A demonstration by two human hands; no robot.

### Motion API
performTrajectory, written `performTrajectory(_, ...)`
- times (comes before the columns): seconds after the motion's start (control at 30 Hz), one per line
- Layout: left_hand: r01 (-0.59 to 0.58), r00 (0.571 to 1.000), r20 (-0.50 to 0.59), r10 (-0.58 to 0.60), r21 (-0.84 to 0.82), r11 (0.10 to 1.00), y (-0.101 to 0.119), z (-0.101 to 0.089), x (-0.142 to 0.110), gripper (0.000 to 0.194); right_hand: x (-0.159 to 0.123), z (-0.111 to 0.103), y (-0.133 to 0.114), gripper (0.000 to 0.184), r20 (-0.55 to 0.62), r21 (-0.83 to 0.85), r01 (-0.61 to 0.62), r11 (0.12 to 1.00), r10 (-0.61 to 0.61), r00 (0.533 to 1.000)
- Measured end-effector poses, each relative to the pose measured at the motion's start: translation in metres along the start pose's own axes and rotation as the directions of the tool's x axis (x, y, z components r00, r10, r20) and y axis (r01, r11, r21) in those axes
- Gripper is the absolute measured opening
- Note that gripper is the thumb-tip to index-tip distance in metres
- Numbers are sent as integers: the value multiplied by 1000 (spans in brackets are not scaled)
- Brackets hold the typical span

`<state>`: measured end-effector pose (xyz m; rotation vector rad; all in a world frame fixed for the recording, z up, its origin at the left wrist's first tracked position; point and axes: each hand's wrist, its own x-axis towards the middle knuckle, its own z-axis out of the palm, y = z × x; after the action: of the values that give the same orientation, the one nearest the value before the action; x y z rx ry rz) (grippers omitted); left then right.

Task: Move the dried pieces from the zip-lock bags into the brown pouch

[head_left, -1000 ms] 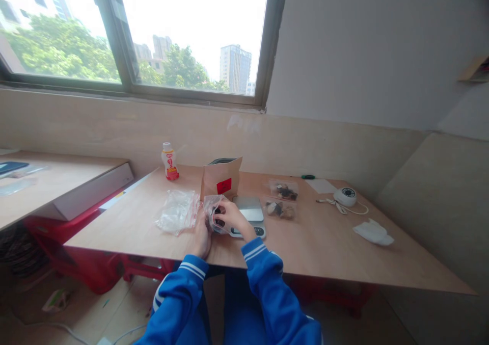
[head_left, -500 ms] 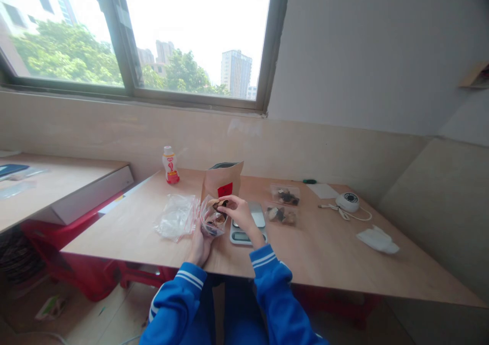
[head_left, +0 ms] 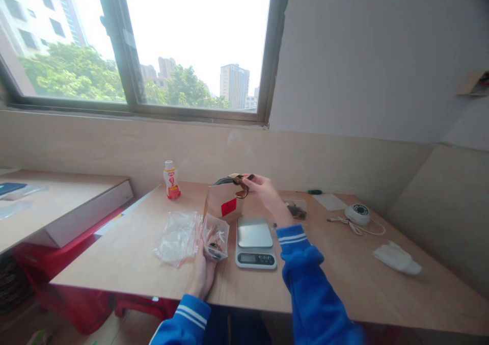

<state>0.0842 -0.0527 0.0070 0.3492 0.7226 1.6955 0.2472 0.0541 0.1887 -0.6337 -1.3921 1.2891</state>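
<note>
A dark brown piece (head_left: 240,186), too small and blurred to identify for certain, sits at the mouth of a kraft paper pouch (head_left: 223,207) with a red label, which stands upright on the wooden table (head_left: 114,263). The right hand (head_left: 263,191) reaches over the pouch's top edge, its thumb and fingertips seemingly pinched together on the piece, though the exact grip is hard to make out from this view.

The left hand (head_left: 202,280) rests near the table's front edge, its fingers closed around the lower part of a clear zip bag (head_left: 216,237), which stands open-topped with more dark pieces inside. So far, the pouch's mouth is open and one piece is at it, while the left-hand bag holds more. Another clear bag (head_left: 297,208) with dark pieces lies just past the right wrist.

A digital kitchen scale (head_left: 255,245) sits between the hands, just in front of the pouch. Crumpled clear plastic bags (head_left: 178,238) lie left of the zip bag, and a small plastic bottle (head_left: 171,181) stands farther back. To the right are a green marker (head_left: 315,192), a sheet of white paper (head_left: 330,202), a white corded device (head_left: 358,214) and a white cloth (head_left: 397,258).
</note>
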Motion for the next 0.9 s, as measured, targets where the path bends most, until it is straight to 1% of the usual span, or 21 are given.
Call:
performTrajectory(0.07, 1, 1000, 1, -1, 0, 1000, -1, -2, 1, 41, 18, -4, -9, 30, 65, -27, -69, 997, 71, 995)
performTrajectory(0.13, 3, 1000, -8, -3, -2, 1000, -1, -3, 1, 39, 36, -6, -15, 23, 99, -97, -174, 980, 184, 978)
performTrajectory(0.23, 0, 1000, -20, -1, -33, 999, -1, -4, 1, 38, 58, -6, -20, 15, 80, -237, -356, 904, 383, 920)
performTrajectory(0.27, 0, 1000, -24, -1, -45, 999, -1, -4, 1, 38, 65, -6, -21, 15, 75, -279, -400, 873, 435, 897)
performTrajectory(0.33, 4, 999, -33, -6, -58, 998, -2, -5, 1, 36, 75, -6, -22, 16, 82, -350, -450, 822, 505, 859)
performTrajectory(0.4, 4, 999, -40, -6, -58, 998, -3, -7, 2, 35, 81, -6, -23, 16, 91, -384, -461, 800, 530, 843)
performTrajectory(0.47, 1, 999, -42, -4, -57, 998, -4, -9, 4, 36, 84, -5, -24, 14, 90, -390, -465, 795, 535, 840)
performTrajectory(0.63, 0, 997, -71, -5, -74, 997, -5, -12, 7, 34, 86, -1, -21, 14, 80, -369, -464, 805, 525, 847)
performTrajectory(0.9, 15, 998, -59, -19, -76, 997, -3, -10, 5, 27, 86, 3, -17, 10, 96, -387, -440, 810, 510, 855)
